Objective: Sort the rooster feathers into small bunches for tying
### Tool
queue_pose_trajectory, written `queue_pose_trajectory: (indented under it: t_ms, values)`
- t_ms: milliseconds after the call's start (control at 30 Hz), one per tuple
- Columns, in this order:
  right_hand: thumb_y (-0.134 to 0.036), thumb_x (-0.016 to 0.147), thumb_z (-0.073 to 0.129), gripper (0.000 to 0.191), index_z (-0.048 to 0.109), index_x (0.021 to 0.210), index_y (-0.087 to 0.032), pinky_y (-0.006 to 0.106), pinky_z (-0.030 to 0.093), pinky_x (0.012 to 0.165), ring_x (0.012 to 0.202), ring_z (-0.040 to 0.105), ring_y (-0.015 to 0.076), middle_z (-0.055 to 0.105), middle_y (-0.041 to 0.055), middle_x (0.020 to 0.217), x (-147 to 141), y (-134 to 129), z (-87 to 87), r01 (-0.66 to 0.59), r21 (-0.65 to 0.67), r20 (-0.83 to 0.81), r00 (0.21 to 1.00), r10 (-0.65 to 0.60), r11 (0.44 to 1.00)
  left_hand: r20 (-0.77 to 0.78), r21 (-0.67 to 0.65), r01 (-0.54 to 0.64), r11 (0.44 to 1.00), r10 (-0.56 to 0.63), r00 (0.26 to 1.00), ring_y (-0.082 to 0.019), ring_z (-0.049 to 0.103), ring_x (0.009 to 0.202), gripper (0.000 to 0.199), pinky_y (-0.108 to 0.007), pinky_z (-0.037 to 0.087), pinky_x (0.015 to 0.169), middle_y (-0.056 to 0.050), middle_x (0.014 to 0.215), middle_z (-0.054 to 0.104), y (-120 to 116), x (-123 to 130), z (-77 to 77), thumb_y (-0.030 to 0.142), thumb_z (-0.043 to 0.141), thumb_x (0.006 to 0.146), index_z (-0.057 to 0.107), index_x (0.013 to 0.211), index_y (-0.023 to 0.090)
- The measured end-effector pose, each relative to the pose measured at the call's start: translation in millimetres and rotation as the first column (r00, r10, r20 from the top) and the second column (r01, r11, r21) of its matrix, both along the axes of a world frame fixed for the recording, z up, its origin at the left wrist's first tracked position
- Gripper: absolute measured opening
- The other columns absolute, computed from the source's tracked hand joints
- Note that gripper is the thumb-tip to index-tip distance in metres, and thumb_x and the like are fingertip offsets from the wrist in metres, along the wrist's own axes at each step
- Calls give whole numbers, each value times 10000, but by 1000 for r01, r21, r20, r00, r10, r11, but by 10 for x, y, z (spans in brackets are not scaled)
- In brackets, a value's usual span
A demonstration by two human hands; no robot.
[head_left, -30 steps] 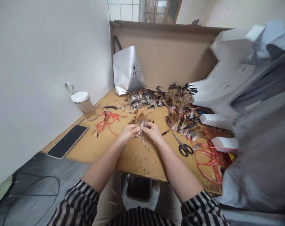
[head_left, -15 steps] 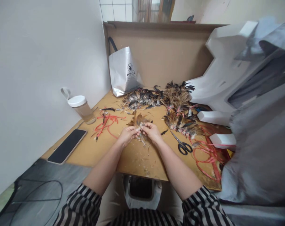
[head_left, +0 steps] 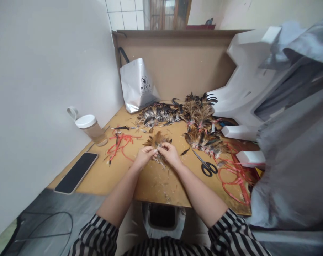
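Both hands meet over the wooden table, pinching a small bunch of brown feathers (head_left: pixel 158 138). My left hand (head_left: pixel 146 156) closes thumb and fingers on its left side. My right hand (head_left: pixel 169 153) pinches it from the right, fingertips almost touching the left ones. The feather tips fan out beyond the fingers, and pale quill ends show below; the exact spot gripped is hidden. To the right lie black-handled scissors (head_left: pixel 206 165) and a tied bundle of brown and black feathers (head_left: pixel 204 142). Red plastic string (head_left: pixel 121 142) lies loosely to the left.
A phone (head_left: pixel 76 173) and a white-lidded cup (head_left: pixel 91 129) are at the left edge. Behind are a silver bag (head_left: pixel 138 85), dark feathers (head_left: pixel 157 114) and more brown feathers (head_left: pixel 197 110). More red string (head_left: pixel 236 177), white foam (head_left: pixel 250 158) and grey cloth (head_left: pixel 297 160) fill the right side.
The view has tilted and shifted slightly. Both hands keep their pinch on the feather bunch, with small finger movements; the other things on the table stay in place.
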State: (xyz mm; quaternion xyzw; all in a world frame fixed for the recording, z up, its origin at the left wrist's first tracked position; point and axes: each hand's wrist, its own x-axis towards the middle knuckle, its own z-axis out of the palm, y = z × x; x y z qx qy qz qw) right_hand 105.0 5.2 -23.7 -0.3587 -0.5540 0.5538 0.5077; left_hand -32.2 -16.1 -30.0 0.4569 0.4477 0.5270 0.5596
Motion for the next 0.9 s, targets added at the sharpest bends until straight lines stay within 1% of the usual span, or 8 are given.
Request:
queue_pose_trajectory:
  t_ms: [167, 367, 433, 533, 633, 700, 800, 900]
  values:
    - [-404, 655, 618, 243, 559, 657, -169, 206, 313, 454, 431, 393, 81, 478, -50, 475, 6, 4, 14, 108, -18, 42, 993, -108, 994, 20, 34, -69, 997, 69, 997, -55, 487, 457, 211, -178, 386, 466, -16, 559, 601, 20, -67, 65, 309, 711, 614, 649, 643, 110]
    - [-342, 712, 559, 191, 611, 696, -159, 224, 381, 557, 561, 490, 111, 587, 9, 633, 65, -23, 35, 85, 234, 360, 918, -167, 969, 419, -65, -243, 968, 248, 873, -27, 520, 516, 198, -123, 389, 478, -7, 633, 616, 87, -253, 119, 213, 741, 582, 636, 716, 112]
    - [-306, 732, 535, 167, 627, 707, -170, 234, 398, 623, 637, 534, 128, 624, 25, 708, 77, -89, 87, -71, 339, 567, 811, -143, 938, 472, -91, -265, 960, 276, 837, -23, 521, 515, 186, -113, 389, 475, -5, 628, 612, 98, -285, 124, 183, 735, 590, 633, 726, 108]
    - [-287, 751, 510, 168, 643, 764, -187, 252, 400, 667, 713, 569, 154, 646, 50, 808, 68, -214, 187, -301, 378, 833, 524, -180, 876, 490, -96, -269, 958, 281, 826, -25, 525, 515, 161, -113, 397, 474, -9, 630, 613, 97, -294, 124, 163, 720, 609, 632, 729, 102]
    - [-296, 794, 442, 238, 646, 809, -175, 286, 409, 679, 755, 594, 198, 648, 100, 888, 28, -299, 249, -378, 348, 928, 266, -259, 858, 475, -101, -254, 962, 271, 837, -28, 525, 507, 145, -119, 402, 472, -11, 632, 613, 89, -276, 120, 157, 714, 616, 629, 719, 100]
    - [-261, 814, 392, 271, 646, 825, -166, 297, 412, 686, 762, 603, 210, 648, 120, 907, 1, -313, 254, -379, 322, 945, 184, -270, 868, 468, -110, -245, 963, 268, 842, -29, 524, 504, 143, -123, 403, 475, -11, 626, 611, 87, -261, 120, 157, 716, 614, 622, 704, 99]
    - [-217, 800, 393, 260, 648, 797, -165, 295, 409, 686, 753, 606, 207, 659, 121, 878, -5, -278, 224, -326, 315, 942, 224, -251, 891, 464, -117, -233, 965, 260, 846, -30, 523, 507, 153, -126, 396, 475, -10, 618, 608, 87, -244, 124, 161, 721, 607, 609, 690, 100]
    - [-237, 738, 491, 159, 636, 701, -182, 269, 402, 632, 665, 588, 175, 664, 71, 734, 36, -198, 181, -195, 312, 860, 474, -189, 930, 463, -111, -223, 968, 249, 850, -28, 520, 513, 167, -122, 390, 478, -5, 616, 606, 86, -232, 132, 170, 727, 596, 605, 689, 103]
